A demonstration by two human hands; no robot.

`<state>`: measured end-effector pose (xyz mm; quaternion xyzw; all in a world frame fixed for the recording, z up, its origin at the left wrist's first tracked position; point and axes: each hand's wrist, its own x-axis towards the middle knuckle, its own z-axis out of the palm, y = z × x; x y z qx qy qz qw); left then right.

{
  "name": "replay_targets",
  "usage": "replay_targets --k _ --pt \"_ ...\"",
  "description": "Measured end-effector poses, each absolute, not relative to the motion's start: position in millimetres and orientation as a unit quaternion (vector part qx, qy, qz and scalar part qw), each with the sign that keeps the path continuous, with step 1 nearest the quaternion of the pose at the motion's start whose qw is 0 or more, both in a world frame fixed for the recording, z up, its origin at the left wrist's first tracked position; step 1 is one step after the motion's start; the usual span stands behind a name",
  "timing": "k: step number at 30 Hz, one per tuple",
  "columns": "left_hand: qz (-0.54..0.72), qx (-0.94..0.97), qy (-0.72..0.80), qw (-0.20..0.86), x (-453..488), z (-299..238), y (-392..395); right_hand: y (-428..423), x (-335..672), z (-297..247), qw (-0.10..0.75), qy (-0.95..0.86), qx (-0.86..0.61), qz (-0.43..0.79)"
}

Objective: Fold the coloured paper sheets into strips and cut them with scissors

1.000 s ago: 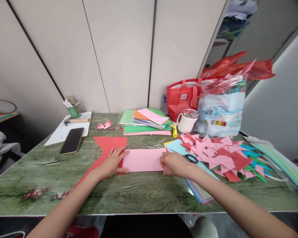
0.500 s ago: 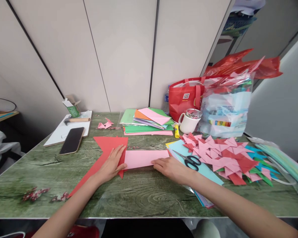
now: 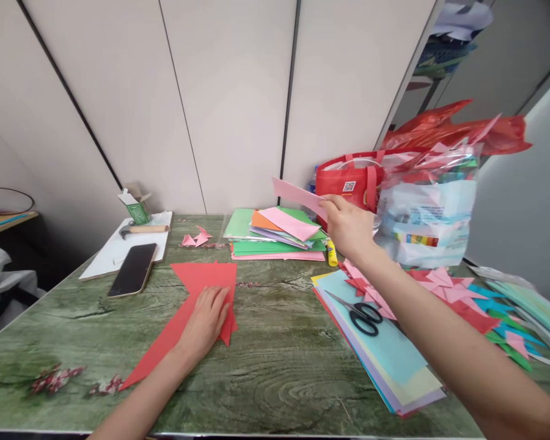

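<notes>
As open left hand [image 3: 208, 318] presses one red sheet [image 3: 200, 275], right hand [image 3: 348, 227] pinches one strip [image 3: 297, 194].

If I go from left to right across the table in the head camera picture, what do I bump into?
Phone → left hand flat on red paper → stack of coloured paper → right hand holding up a pink sheet → clear plastic bag.
</notes>
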<state>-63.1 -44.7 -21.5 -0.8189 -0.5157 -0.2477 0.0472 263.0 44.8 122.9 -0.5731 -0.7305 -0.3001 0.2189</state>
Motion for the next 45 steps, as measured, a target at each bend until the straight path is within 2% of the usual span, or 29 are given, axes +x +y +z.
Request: replay_targets --k 6,9,16,19,23,30,35,38,42,45 --pt "-0.274 -0.812 -0.512 0.061 -66 -25 -43 85 250 84 0.073 -0.848 -0.501 -0.155" --pt "-0.284 -0.800 -0.524 0.074 -66 -27 -42 95 241 61 0.047 -0.867 -0.480 -0.123" --pt "-0.394 -0.710 -0.582 0.045 -64 -26 -41 46 170 33 0.044 -0.939 -0.337 -0.050" --pt "-0.467 -0.654 -0.595 -0.001 -66 -24 -41 8 129 22 0.090 -0.970 -0.223 0.038" --pt "-0.526 -0.615 -0.587 -0.032 -69 -24 -39 -27 96 3 0.088 -0.970 -0.223 0.045" --pt "-0.527 -0.627 -0.573 0.010 -71 -22 -39 -46 112 -9 0.085 -0.969 -0.231 -0.020" --pt "-0.532 -0.623 -0.572 0.035 -72 -20 -39 -54 142 5 0.079 -0.959 -0.268 0.037" --pt "-0.538 -0.624 -0.564 0.060 -74 -19 -37 -54 158 13 0.134 -0.945 -0.290 0.065" --pt "-0.552 -0.622 -0.547 0.100 -77 -15 -38 -51 178 26 0.310 -0.900 -0.279 0.130" --pt "-0.544 -0.659 -0.491 0.170 -78 -5 -43 -46 195 36 0.423 -0.819 -0.314 0.228"
